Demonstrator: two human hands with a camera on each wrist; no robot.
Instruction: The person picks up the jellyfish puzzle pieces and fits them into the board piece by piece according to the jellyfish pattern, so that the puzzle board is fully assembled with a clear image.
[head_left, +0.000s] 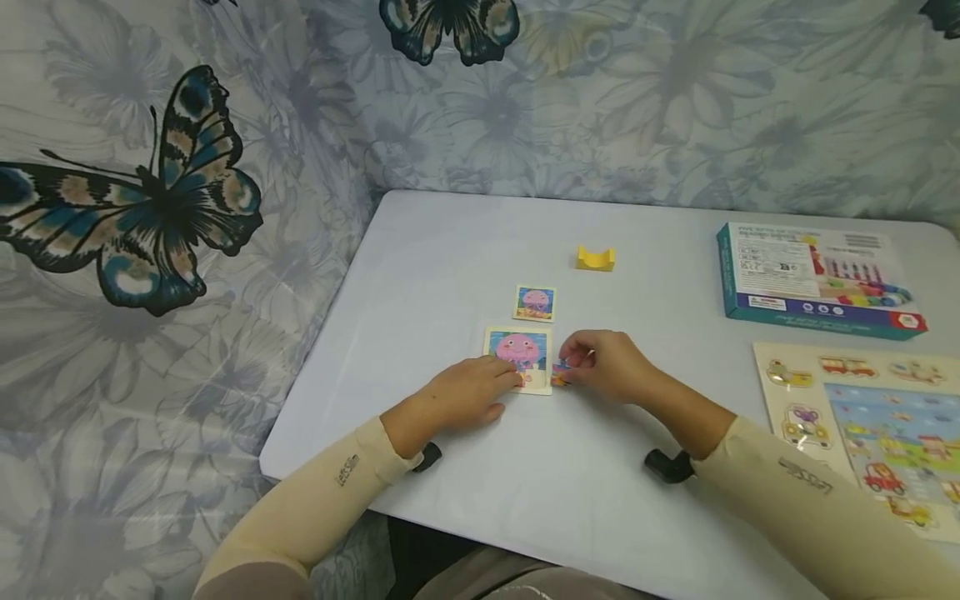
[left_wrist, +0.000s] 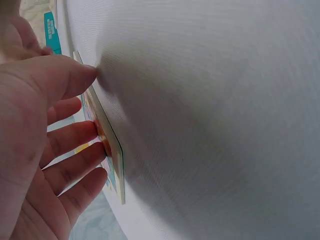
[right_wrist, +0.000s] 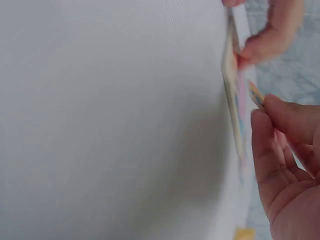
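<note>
A square wooden puzzle board (head_left: 519,346) with a pink sea creature picture lies flat on the table. On its lower left part rest the fingertips of my left hand (head_left: 465,392), while the thumb (left_wrist: 65,80) lies by the near edge; the fingers look nearly straight. My right hand (head_left: 611,367) pinches a small colourful puzzle piece (right_wrist: 256,94) between thumb and fingertips, just beside the board's right edge. In the right wrist view the piece is held tilted, apart from the board. Behind the board lies a smaller square (head_left: 535,304) with a similar picture.
A yellow curved block (head_left: 596,260) stands farther back on the white table (head_left: 442,275). At the right lie a teal-edged box (head_left: 817,279) and a large wooden vehicle puzzle (head_left: 772,400), partly under the right sleeve. Patterned cloth (head_left: 495,125) hangs behind.
</note>
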